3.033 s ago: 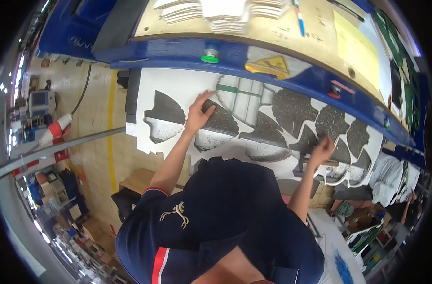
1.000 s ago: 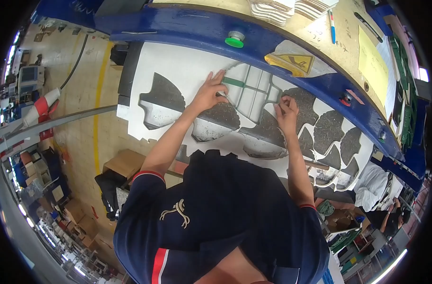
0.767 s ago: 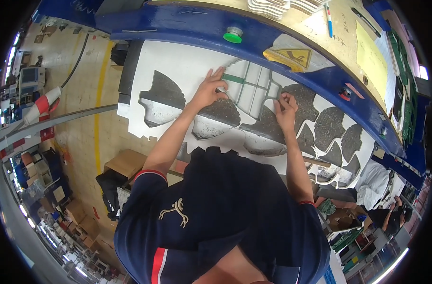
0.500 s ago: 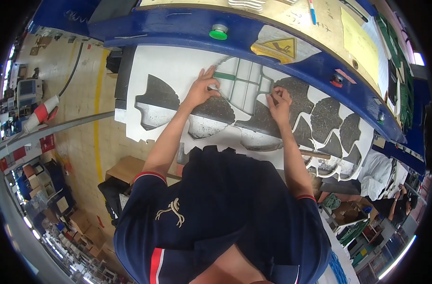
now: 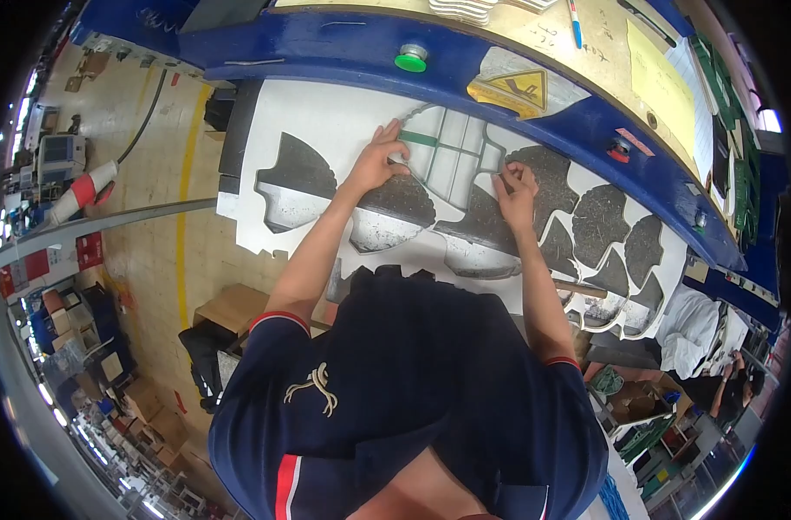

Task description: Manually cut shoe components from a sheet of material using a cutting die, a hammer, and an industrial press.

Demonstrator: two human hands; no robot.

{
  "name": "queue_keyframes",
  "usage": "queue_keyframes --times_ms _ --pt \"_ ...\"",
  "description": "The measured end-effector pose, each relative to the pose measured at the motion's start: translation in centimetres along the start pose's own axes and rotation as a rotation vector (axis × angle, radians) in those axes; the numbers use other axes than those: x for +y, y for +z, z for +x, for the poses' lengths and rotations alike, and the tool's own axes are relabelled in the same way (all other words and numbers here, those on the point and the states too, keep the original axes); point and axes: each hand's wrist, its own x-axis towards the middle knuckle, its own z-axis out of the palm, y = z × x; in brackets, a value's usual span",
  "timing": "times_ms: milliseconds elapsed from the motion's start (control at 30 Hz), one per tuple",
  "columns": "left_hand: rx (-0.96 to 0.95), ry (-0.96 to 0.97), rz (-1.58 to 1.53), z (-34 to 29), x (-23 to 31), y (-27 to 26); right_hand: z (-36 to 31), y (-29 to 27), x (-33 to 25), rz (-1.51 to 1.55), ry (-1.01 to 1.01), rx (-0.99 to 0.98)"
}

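A green-edged cutting die (image 5: 452, 165) with thin inner bars lies flat on a white sheet (image 5: 291, 108), under the edge of a blue press beam. My left hand (image 5: 380, 163) grips the die's left edge, thumb and fingers bent around it. At its right edge, my right hand (image 5: 517, 192) holds the rim between thumb and fingers. Around the die the sheet has several scalloped cut-out holes, with a dark, speckled surface (image 5: 599, 212) showing through them. The fingertips are partly hidden against the die.
Across the far side runs the blue beam (image 5: 343, 48) with a green button (image 5: 410, 58), a red button (image 5: 618, 150) and a yellow warning label (image 5: 517, 87). A wooden-handled tool (image 5: 580, 289) lies at right. Another person (image 5: 726, 388) is at far right.
My view has shifted slightly, so the bench sits a little further right in the picture. Both hands stay at the die's edges, and the die shows no clear movement on the sheet.
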Motion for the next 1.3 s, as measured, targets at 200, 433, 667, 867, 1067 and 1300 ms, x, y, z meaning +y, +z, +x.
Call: queue_keyframes --times_ms 200,433,667,867,1067,1300 --pt "-0.035 -0.009 0.002 0.2 0.24 -0.24 0.08 0.06 -0.26 0.035 0.0 0.03" --pt "-0.06 -0.026 0.022 0.36 0.55 -0.48 -0.3 0.73 0.3 0.181 0.04 0.125" --pt "-0.087 -0.027 0.033 0.53 0.61 -0.55 -0.52 0.78 0.41 0.119 -0.017 0.155" --pt "-0.093 -0.057 0.009 0.33 0.3 -0.43 -0.53 0.74 0.29 0.109 -0.04 0.154" --pt "-0.091 -0.063 0.019 0.5 0.26 -0.5 -0.39 0.76 0.24 0.098 -0.044 0.144" --pt "-0.092 -0.057 0.024 0.46 0.54 -0.42 -0.39 0.49 0.06 0.11 -0.054 0.149"
